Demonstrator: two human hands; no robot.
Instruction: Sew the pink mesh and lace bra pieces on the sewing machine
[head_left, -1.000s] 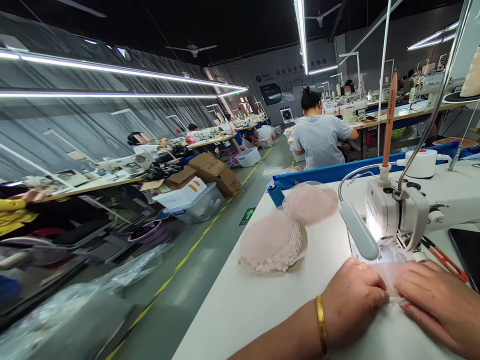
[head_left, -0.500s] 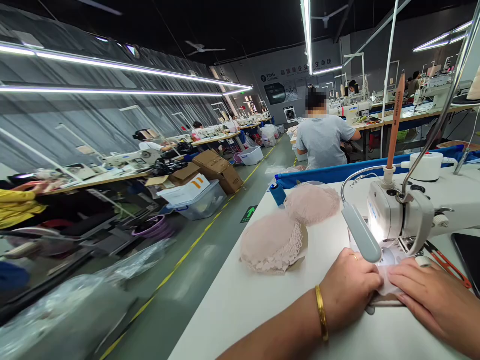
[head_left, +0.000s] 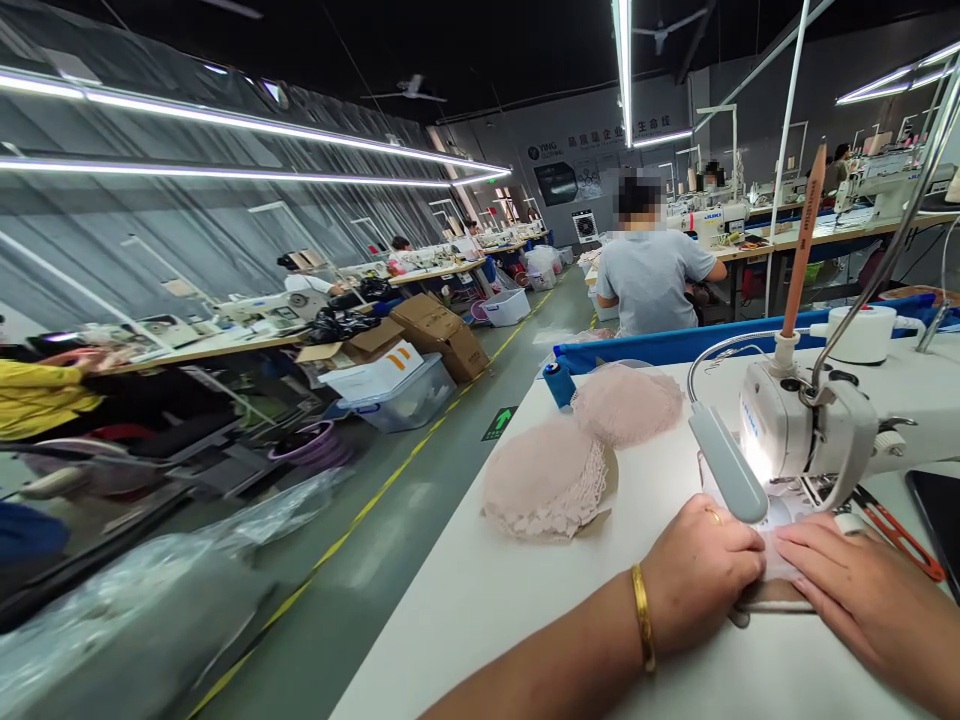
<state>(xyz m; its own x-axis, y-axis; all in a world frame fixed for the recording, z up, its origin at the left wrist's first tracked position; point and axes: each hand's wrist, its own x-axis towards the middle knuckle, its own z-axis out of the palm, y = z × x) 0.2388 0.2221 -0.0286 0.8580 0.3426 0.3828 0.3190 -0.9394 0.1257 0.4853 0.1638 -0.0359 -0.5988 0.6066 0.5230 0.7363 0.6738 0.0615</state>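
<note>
My left hand (head_left: pixel 701 575), with a gold bangle on the wrist, is curled in a loose fist that pinches a pale pink fabric piece (head_left: pixel 772 560) on the white table (head_left: pixel 487 610). My right hand (head_left: pixel 862 595) lies flat, fingers pressed on the same piece from the right. The fabric sits just in front of the lit needle area of the white sewing machine (head_left: pixel 810 430). Two stacks of pink lace pieces, the nearer stack (head_left: pixel 544 480) and the farther stack (head_left: pixel 626 402), lie to the left of the machine.
A blue thread spool (head_left: pixel 558 384) stands at the table's far left corner. Red snips (head_left: pixel 896 530) and a dark phone (head_left: pixel 937 510) lie right of the machine. A person in a grey shirt (head_left: pixel 649 280) sits ahead. Boxes and bins (head_left: pixel 397 375) line the aisle on the left.
Both hands have slid the fabric piece forward toward the needle. The view has shifted slightly up and right.
</note>
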